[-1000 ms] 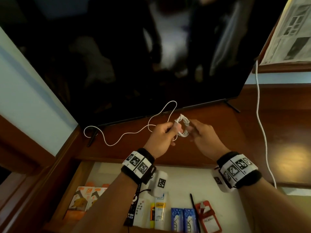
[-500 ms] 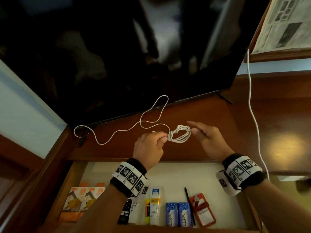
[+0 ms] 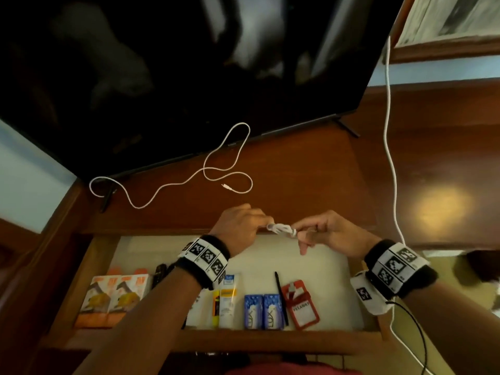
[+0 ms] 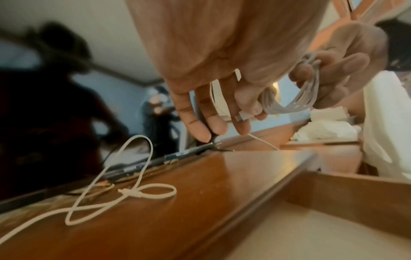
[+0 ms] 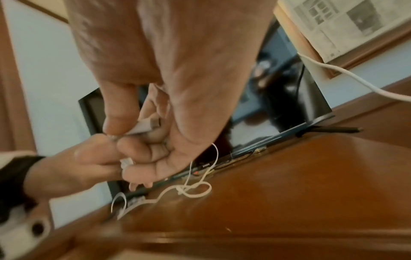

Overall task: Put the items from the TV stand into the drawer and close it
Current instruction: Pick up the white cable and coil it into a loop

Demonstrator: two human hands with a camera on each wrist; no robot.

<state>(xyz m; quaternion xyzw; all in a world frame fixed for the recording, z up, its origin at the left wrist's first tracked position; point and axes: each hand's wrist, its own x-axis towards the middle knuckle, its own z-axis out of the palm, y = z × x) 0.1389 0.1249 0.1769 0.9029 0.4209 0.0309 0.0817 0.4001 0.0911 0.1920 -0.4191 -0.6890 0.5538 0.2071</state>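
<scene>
Left hand (image 3: 238, 226) and right hand (image 3: 328, 232) fingers pinched on a small coiled white cable bundle (image 3: 281, 229) above the open wooden drawer (image 3: 270, 338), holding orange cartons (image 3: 113, 300), blue packets (image 3: 263, 311), red luggage tag (image 3: 301, 307), loose white cable (image 3: 189, 180) on the tabletop.

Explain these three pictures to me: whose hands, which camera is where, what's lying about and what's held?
No machine: a person's two bare hands, with tagged bands and small cameras on the wrists. The wide picture is from a head camera looking down; the other two look along each wrist. The left hand and right hand together hold a small coiled cable above the open drawer, which already holds boxes, tubes and a red tag. A loose cable lies on the stand before the TV.
</scene>
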